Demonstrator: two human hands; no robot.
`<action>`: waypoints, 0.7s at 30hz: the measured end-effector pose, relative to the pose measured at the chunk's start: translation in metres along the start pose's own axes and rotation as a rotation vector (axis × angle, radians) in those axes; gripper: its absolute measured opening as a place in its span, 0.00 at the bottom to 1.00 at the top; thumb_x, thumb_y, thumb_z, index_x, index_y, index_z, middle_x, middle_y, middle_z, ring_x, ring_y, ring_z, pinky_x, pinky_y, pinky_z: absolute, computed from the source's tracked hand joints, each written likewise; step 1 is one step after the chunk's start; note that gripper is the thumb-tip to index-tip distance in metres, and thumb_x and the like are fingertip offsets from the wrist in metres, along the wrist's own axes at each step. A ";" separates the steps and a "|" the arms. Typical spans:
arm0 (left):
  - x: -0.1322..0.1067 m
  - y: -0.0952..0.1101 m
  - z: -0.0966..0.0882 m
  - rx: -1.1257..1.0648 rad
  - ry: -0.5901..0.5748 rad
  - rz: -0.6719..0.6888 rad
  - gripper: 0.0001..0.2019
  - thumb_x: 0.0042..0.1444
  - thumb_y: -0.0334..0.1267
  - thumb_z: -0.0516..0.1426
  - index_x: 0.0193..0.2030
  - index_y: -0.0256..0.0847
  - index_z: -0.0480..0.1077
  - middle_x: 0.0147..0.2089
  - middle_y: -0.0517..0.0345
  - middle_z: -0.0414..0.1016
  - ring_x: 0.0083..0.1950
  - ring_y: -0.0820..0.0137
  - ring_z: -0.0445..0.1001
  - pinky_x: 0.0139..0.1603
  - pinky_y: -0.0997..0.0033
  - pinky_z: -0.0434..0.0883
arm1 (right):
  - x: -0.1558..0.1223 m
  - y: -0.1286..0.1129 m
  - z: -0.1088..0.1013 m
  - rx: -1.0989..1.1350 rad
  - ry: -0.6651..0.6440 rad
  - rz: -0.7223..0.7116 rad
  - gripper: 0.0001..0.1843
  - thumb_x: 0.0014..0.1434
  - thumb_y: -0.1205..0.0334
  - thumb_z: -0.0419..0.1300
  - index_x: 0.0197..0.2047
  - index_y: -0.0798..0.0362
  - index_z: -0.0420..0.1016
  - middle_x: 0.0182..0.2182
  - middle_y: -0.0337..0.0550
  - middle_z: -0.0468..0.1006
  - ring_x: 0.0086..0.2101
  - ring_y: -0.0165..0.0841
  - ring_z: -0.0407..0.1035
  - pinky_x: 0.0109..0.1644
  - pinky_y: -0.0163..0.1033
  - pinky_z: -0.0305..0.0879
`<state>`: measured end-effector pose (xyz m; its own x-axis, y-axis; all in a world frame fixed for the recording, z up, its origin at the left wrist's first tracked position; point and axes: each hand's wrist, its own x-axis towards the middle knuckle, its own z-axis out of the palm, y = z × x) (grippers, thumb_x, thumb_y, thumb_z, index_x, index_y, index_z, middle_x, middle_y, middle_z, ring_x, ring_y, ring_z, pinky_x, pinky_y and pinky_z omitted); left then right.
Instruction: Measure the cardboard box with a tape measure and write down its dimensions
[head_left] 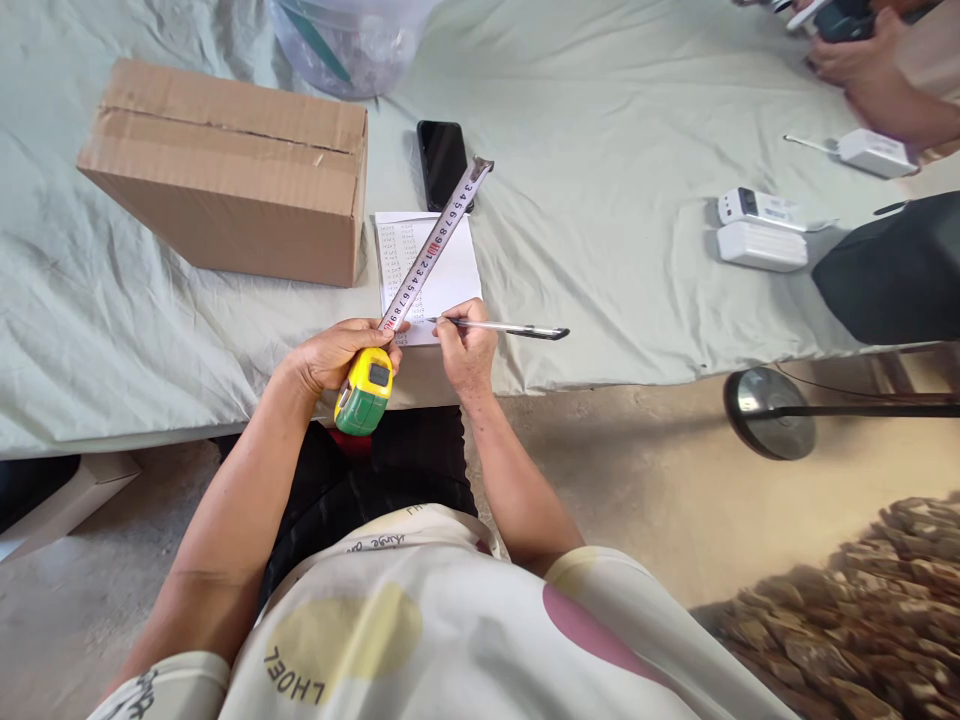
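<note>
My left hand [334, 355] is closed around a yellow and green tape measure [364, 392] at the table's near edge. Its tape blade [439, 240] runs out diagonally up and right, over a white sheet of paper [450, 275] covered with written rows. My right hand [466, 345] pinches a pen [510, 328], its tip touching the paper near the lower edge. A black phone [442, 160] lies just beyond the paper, beside the end of the blade.
A closed cardboard box [232, 170] sits left of the paper on the pale green cloth [600, 150]. A clear plastic tub [349, 40] stands behind. White devices [761, 228], a black bag [892, 270] and another person's hands [862, 55] are at the right. A lamp base [769, 412] rests on the floor.
</note>
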<state>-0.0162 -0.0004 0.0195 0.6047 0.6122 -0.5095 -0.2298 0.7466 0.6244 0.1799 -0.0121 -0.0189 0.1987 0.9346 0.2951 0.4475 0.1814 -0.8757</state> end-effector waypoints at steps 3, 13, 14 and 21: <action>0.000 0.000 -0.001 0.003 -0.007 0.000 0.16 0.56 0.31 0.62 0.51 0.30 0.69 0.29 0.52 0.78 0.29 0.66 0.76 0.30 0.70 0.72 | 0.000 0.001 0.000 0.003 0.015 0.017 0.04 0.56 0.61 0.55 0.30 0.48 0.64 0.21 0.32 0.68 0.23 0.30 0.64 0.31 0.37 0.62; -0.006 -0.007 -0.006 -0.029 -0.132 0.108 0.18 0.56 0.38 0.64 0.51 0.31 0.72 0.29 0.54 0.76 0.29 0.67 0.75 0.31 0.70 0.72 | 0.001 0.005 0.001 0.151 0.081 -0.040 0.05 0.64 0.58 0.55 0.42 0.49 0.65 0.30 0.36 0.74 0.32 0.31 0.72 0.38 0.38 0.68; -0.007 -0.008 -0.007 -0.027 -0.135 0.121 0.16 0.56 0.39 0.65 0.48 0.32 0.73 0.29 0.54 0.76 0.29 0.67 0.75 0.30 0.70 0.72 | 0.001 0.006 0.001 0.151 0.087 -0.047 0.06 0.64 0.58 0.55 0.43 0.49 0.66 0.31 0.37 0.74 0.33 0.31 0.73 0.38 0.38 0.68; -0.011 -0.008 -0.002 0.001 -0.084 0.147 0.10 0.54 0.40 0.65 0.39 0.36 0.74 0.27 0.55 0.75 0.27 0.68 0.74 0.28 0.71 0.71 | -0.002 0.001 -0.002 0.102 0.096 -0.053 0.12 0.66 0.51 0.54 0.44 0.50 0.72 0.30 0.39 0.76 0.32 0.32 0.73 0.37 0.39 0.69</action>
<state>-0.0220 -0.0122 0.0191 0.6262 0.6910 -0.3611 -0.3200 0.6502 0.6891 0.1819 -0.0145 -0.0200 0.2615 0.8904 0.3726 0.3699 0.2641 -0.8907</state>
